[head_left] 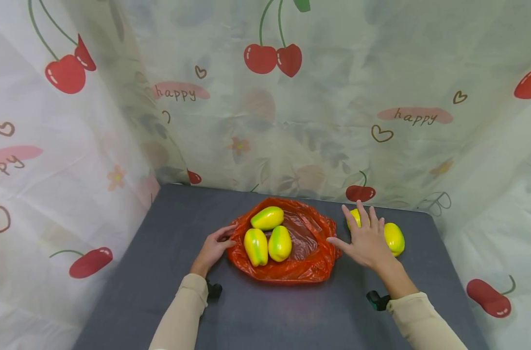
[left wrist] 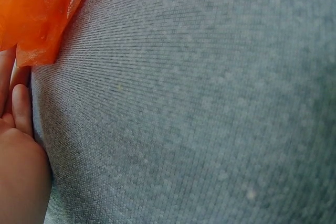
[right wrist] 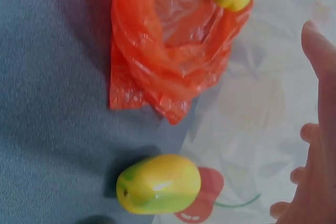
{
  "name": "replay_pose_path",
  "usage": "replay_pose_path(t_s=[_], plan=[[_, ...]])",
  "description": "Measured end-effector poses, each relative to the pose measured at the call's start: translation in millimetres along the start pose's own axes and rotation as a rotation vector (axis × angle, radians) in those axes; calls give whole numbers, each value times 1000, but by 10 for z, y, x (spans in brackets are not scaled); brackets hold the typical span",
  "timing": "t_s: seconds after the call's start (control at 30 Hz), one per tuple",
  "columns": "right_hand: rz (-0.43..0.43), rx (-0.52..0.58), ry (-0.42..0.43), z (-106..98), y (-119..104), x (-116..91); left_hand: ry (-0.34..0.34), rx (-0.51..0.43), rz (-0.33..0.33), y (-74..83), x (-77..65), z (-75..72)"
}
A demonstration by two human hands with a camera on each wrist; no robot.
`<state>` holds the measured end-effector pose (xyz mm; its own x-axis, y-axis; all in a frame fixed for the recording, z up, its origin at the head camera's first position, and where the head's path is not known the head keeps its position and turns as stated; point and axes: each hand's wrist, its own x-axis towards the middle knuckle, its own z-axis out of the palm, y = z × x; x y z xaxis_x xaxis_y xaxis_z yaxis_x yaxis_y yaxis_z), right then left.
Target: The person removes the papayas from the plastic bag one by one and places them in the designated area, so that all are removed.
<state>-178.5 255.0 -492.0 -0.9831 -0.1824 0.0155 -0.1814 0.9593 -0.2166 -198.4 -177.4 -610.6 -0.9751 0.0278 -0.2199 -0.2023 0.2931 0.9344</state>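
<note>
An orange-red plastic bag (head_left: 287, 277) lies with its mouth spread wide on the dark table. Inside are three yellow-green papayas: one at the back (head_left: 267, 218), one at front left (head_left: 256, 247) and one beside it (head_left: 280, 243). My left hand (head_left: 214, 247) touches the bag's left edge with loosely bent fingers; its fingertips are partly hidden by the plastic in the left wrist view. Fingers spread, my right hand (head_left: 369, 242) is to the right of the bag and holds nothing. It partly covers a papaya (head_left: 354, 218); another papaya (head_left: 394, 239) shows at its right.
The grey cloth-covered table (head_left: 291, 316) ends at a back edge close behind the bag. A hanging white curtain (head_left: 326, 146) printed with cherries and hearts encloses the back and both sides.
</note>
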Motion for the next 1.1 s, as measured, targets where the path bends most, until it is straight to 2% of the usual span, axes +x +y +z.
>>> replay_pose_path(t_s=[0.3, 0.7, 1.1], plan=[[-76, 14, -2, 127, -196, -13, -1, -21, 4, -13, 8, -32], [-133, 18, -33, 334, -448, -30, -4, -4, 15, -11, 15, 9], [-257, 34, -68, 464, -764, 53, -5, -11, -13, -10, 0, -1]])
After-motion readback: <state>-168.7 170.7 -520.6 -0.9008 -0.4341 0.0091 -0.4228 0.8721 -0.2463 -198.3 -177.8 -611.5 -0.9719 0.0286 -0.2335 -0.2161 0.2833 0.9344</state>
